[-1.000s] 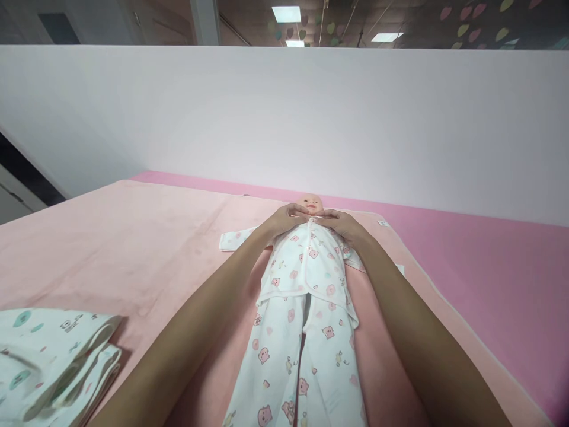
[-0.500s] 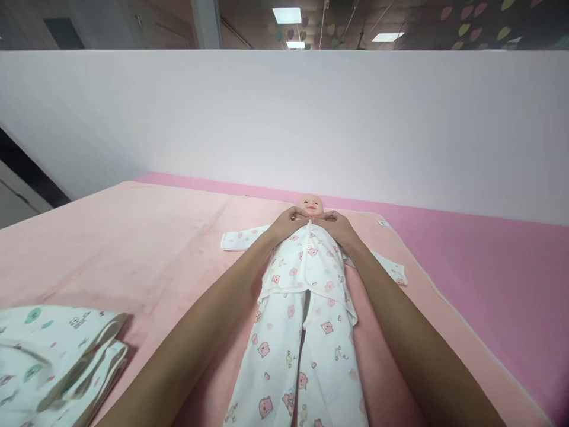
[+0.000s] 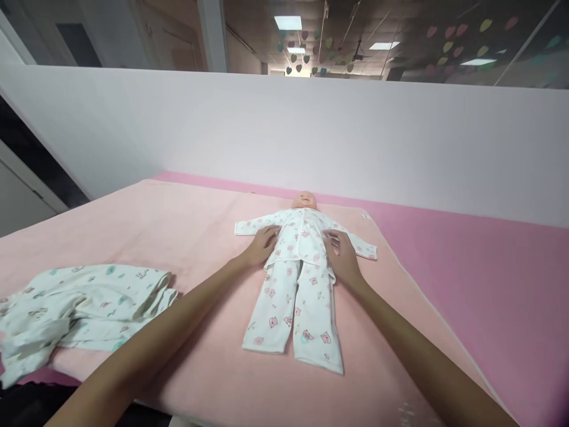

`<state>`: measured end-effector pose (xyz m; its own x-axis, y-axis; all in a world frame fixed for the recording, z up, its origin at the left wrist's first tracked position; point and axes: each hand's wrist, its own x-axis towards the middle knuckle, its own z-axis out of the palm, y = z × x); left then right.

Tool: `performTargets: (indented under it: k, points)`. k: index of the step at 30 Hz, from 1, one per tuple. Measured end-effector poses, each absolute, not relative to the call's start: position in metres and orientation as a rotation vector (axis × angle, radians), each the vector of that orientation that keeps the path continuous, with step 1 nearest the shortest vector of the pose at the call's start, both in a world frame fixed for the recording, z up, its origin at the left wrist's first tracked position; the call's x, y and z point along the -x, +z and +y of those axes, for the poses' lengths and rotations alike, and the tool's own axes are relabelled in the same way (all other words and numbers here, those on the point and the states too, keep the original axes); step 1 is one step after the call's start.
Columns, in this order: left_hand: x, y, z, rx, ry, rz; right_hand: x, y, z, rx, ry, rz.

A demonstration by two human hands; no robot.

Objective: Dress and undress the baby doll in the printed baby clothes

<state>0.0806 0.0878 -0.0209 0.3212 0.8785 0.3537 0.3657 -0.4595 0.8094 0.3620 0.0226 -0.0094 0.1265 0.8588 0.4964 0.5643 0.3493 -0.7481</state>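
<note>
While the shirt (image 3: 299, 238) is seemingly being straightened between the curled left hand (image 3: 261, 246) and right hand (image 3: 345, 260), whose grip cannot be told, even tension seems needed.

And there lay the doll (image 3: 304, 200) on the mat (image 3: 200, 222), cloth (image 3: 104, 296) out to the left, wall (image 3: 284, 127) beyond!

Doll head (image 3: 304, 200): smooth, plastic-looking, faint sheen. Jacket (image 3: 300, 236) and trousers (image 3: 315, 314): matt, soft printed cloth. Pink sheet (image 3: 213, 362) beneath: matt fabric, faintly fuzzy. Folded cloth (image 3: 100, 290), near left: matt, creased. White panel (image 3: 284, 130), far: smooth, low sheen. Pink surface (image 3: 489, 284), right: smooth.
</note>
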Motion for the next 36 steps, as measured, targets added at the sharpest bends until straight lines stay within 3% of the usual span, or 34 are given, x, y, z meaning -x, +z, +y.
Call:
performTargets:
  k: [9,22,29,36]
  points:
    - [-0.040,-0.018,0.015,-2.350,0.736,1.151,-0.386,-0.028,-0.058,1.410,0.364,-1.945]
    - [-0.046,-0.017,0.017,-2.567,0.782,1.441,-0.381,-0.022,-0.056,1.506,-0.342,-2.087]
    - [-0.051,0.001,-0.010,-2.652,0.757,1.493,-0.376,-0.011,-0.070,1.291,-0.352,-2.062]
    - [-0.022,0.005,-0.087,-2.478,0.615,1.347,-0.320,0.022,-0.144,1.032,-0.172,-2.316]
